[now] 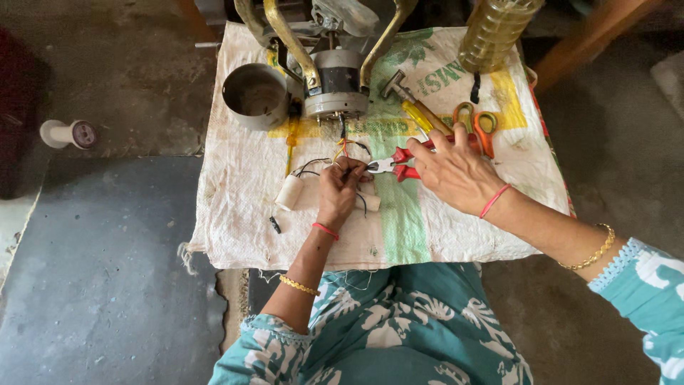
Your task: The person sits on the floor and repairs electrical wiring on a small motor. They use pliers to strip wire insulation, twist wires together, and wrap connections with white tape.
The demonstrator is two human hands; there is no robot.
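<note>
Left hand (pixel 340 187) is curled tight, fingertips pinching a small bunch of thin red, yellow and black wires (pixel 345 147) that run down from the grey cylindrical electric motor (pixel 335 84) at the top of the white woven sack cloth (pixel 235 185). Right hand (pixel 456 171) is closed around the red-handled cutting pliers (pixel 396 164), metal nose pointing straight at those pinched wires, right beside the left fingertips. By the look of it, the wire work is mid-way: leads are loose and exposed, the white cylindrical capacitor (pixel 289 192) lies unattached by the left wrist, nothing looks joined yet. Whether the plier tips actually touch a wire is hard to tell, since fingers cover that spot. The motor's top and the brass-coloured curved blades (pixel 288 36) are cut off by the frame edge.
</note>
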